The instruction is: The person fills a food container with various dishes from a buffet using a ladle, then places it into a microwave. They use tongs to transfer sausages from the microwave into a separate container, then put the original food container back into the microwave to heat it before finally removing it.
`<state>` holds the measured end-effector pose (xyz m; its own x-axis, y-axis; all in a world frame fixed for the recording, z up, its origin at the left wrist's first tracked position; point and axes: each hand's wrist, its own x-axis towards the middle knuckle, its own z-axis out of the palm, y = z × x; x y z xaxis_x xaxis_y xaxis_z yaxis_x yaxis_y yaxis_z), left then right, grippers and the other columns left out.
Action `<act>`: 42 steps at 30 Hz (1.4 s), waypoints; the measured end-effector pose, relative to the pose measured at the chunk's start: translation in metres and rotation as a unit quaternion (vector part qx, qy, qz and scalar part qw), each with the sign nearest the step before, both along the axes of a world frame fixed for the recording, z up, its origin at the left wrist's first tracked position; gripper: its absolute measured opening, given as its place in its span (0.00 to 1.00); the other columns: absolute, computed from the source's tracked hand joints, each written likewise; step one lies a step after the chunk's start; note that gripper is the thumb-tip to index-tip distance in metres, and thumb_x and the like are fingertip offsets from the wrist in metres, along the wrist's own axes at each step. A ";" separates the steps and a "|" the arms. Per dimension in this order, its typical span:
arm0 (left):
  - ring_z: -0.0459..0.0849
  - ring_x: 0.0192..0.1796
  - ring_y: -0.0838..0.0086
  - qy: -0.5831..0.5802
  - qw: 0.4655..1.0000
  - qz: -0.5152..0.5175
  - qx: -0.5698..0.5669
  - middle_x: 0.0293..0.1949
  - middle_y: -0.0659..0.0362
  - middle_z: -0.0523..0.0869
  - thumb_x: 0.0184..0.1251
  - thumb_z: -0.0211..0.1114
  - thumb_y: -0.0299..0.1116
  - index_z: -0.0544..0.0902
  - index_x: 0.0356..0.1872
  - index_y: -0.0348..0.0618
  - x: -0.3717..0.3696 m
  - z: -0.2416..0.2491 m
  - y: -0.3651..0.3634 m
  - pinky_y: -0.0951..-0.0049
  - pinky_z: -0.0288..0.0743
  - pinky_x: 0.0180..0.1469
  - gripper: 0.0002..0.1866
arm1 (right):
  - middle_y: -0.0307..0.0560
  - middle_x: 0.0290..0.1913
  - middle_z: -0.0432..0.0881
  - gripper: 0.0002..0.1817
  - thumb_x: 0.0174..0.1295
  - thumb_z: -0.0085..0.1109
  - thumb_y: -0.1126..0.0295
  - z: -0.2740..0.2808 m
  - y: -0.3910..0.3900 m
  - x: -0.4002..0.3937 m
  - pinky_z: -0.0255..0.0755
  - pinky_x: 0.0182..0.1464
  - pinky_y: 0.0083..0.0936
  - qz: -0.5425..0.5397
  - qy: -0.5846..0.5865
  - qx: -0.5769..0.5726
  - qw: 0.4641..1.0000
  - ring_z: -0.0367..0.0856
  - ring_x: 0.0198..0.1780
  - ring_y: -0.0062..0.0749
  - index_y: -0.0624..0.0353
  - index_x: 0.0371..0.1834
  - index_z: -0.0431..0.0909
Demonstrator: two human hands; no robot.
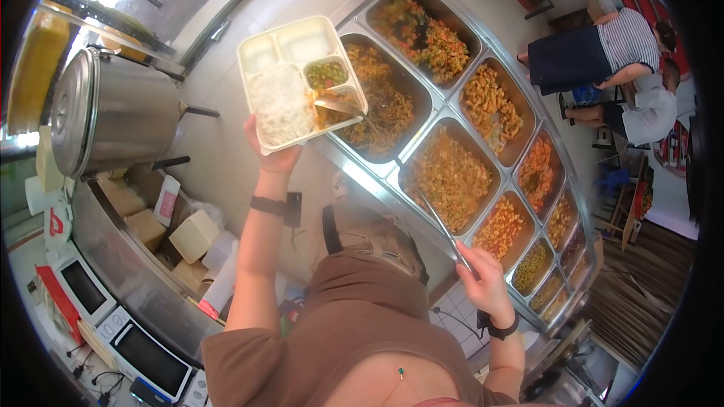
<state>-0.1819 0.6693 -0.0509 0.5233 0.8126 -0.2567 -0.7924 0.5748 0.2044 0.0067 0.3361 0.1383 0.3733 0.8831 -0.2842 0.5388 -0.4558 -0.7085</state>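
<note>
The five-compartment meal tray [303,45] is held at the near left corner of the steel serving counter [362,179], mostly beyond its edge. The left hand [277,157] grips only its near end, so the weight of the rice [280,109] could tip it. The right hand [486,285] pinches one metal handle [446,232]; a loose pinch might let it slip. One spoon bowl [339,104] overlaps the tray's near right corner; whether it joins that handle, I cannot tell. Six larger food pans [416,90] show, plus smaller ones too crowded to count.

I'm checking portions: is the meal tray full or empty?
Partly filled: the meal tray holds rice and green vegetables; its two far compartments look empty.
</note>
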 end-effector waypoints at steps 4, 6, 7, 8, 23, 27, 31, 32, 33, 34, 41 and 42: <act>0.68 0.65 0.60 0.008 1.000 -0.017 0.011 0.64 0.55 0.70 0.60 0.51 0.52 0.64 0.65 0.44 0.001 -0.004 0.002 0.57 0.63 0.65 0.34 | 0.48 0.36 0.78 0.22 0.53 0.56 0.83 -0.002 0.013 -0.002 0.71 0.33 0.24 0.002 -0.098 0.048 0.994 0.78 0.31 0.35 0.61 0.54 0.76; 0.68 0.65 0.60 0.006 1.000 -0.023 0.013 0.64 0.54 0.69 0.61 0.51 0.52 0.64 0.65 0.44 0.000 -0.001 0.002 0.57 0.63 0.66 0.34 | 0.46 0.36 0.77 0.23 0.52 0.57 0.83 -0.004 0.017 0.003 0.71 0.32 0.25 0.027 -0.159 0.042 0.986 0.78 0.30 0.37 0.59 0.54 0.76; 0.68 0.65 0.60 0.002 1.000 -0.027 0.016 0.64 0.54 0.69 0.61 0.51 0.52 0.64 0.65 0.44 0.001 0.001 0.002 0.57 0.63 0.66 0.34 | 0.45 0.36 0.77 0.24 0.51 0.57 0.84 -0.004 0.018 0.005 0.72 0.30 0.27 0.055 -0.222 0.037 0.973 0.78 0.30 0.39 0.57 0.54 0.77; 0.68 0.65 0.60 0.001 1.000 -0.024 0.019 0.64 0.54 0.69 0.61 0.51 0.52 0.64 0.65 0.44 0.001 0.002 0.003 0.57 0.63 0.66 0.34 | 0.45 0.36 0.77 0.24 0.51 0.57 0.84 -0.004 0.017 0.007 0.72 0.30 0.27 0.057 -0.223 0.040 0.972 0.78 0.30 0.39 0.57 0.54 0.77; 0.71 0.63 0.61 0.013 0.999 -0.020 0.031 0.62 0.51 0.71 0.65 0.51 0.49 0.62 0.65 0.39 0.004 0.004 -0.013 0.59 0.66 0.64 0.32 | 0.43 0.34 0.76 0.25 0.61 0.52 0.81 -0.023 -0.032 0.016 0.60 0.18 0.12 -0.223 0.361 -0.024 0.905 0.67 0.18 0.18 0.58 0.64 0.66; 0.71 0.63 0.61 0.095 0.989 -0.083 0.081 0.63 0.49 0.69 0.62 0.57 0.45 0.60 0.66 0.37 0.005 0.012 -0.038 0.61 0.65 0.65 0.35 | 0.42 0.31 0.75 0.21 0.62 0.50 0.76 -0.037 -0.035 0.015 0.50 0.10 0.13 -0.298 0.383 0.083 0.870 0.60 0.13 0.16 0.59 0.60 0.68; 0.68 0.65 0.67 0.011 0.987 -0.129 0.096 0.65 0.54 0.67 0.58 0.64 0.33 0.55 0.69 0.41 0.015 0.028 -0.064 0.65 0.66 0.64 0.39 | 0.43 0.34 0.75 0.21 0.62 0.47 0.80 -0.042 -0.028 0.028 0.56 0.12 0.11 -0.362 0.302 0.021 0.882 0.64 0.14 0.15 0.60 0.60 0.68; 0.68 0.65 0.67 0.009 0.988 -0.126 0.090 0.65 0.54 0.67 0.58 0.64 0.33 0.55 0.69 0.41 0.016 0.031 -0.068 0.65 0.66 0.64 0.39 | 0.43 0.34 0.75 0.21 0.62 0.47 0.80 -0.047 -0.027 0.030 0.56 0.12 0.11 -0.361 0.298 0.015 0.883 0.64 0.14 0.15 0.60 0.60 0.68; 0.65 0.67 0.67 0.011 0.986 -0.123 0.111 0.67 0.55 0.64 0.57 0.64 0.33 0.52 0.70 0.43 0.017 0.035 -0.071 0.66 0.63 0.66 0.41 | 0.41 0.33 0.76 0.21 0.62 0.47 0.81 -0.053 -0.027 0.031 0.54 0.14 0.09 -0.343 0.265 0.004 0.901 0.63 0.15 0.13 0.60 0.60 0.68; 0.63 0.68 0.68 0.014 0.984 -0.119 0.133 0.68 0.56 0.61 0.57 0.65 0.32 0.49 0.72 0.45 0.018 0.037 -0.073 0.66 0.59 0.68 0.44 | 0.40 0.33 0.76 0.21 0.62 0.47 0.81 -0.058 -0.027 0.033 0.52 0.15 0.08 -0.324 0.232 -0.007 0.917 0.62 0.16 0.11 0.60 0.60 0.69; 0.58 0.71 0.69 0.018 0.982 -0.133 0.130 0.70 0.57 0.56 0.55 0.66 0.31 0.44 0.73 0.49 0.017 0.044 -0.080 0.66 0.54 0.69 0.48 | 0.44 0.44 0.78 0.21 0.62 0.49 0.79 -0.090 -0.035 0.055 0.68 0.29 0.13 -0.025 -0.103 -0.046 0.993 0.74 0.28 0.17 0.65 0.61 0.69; 0.57 0.71 0.69 0.036 0.983 -0.133 0.124 0.70 0.57 0.56 0.55 0.66 0.31 0.44 0.73 0.49 0.016 0.043 -0.082 0.66 0.54 0.70 0.48 | 0.44 0.41 0.79 0.21 0.63 0.49 0.79 -0.091 -0.037 0.049 0.69 0.29 0.13 -0.148 0.042 -0.070 0.986 0.77 0.29 0.21 0.64 0.61 0.69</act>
<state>-0.1658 0.5876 -0.0078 0.7132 0.6920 -0.1122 -0.5994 0.6849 0.4143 0.0557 0.2995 0.0475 0.5790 0.6891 -0.4358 0.3096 -0.6803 -0.6644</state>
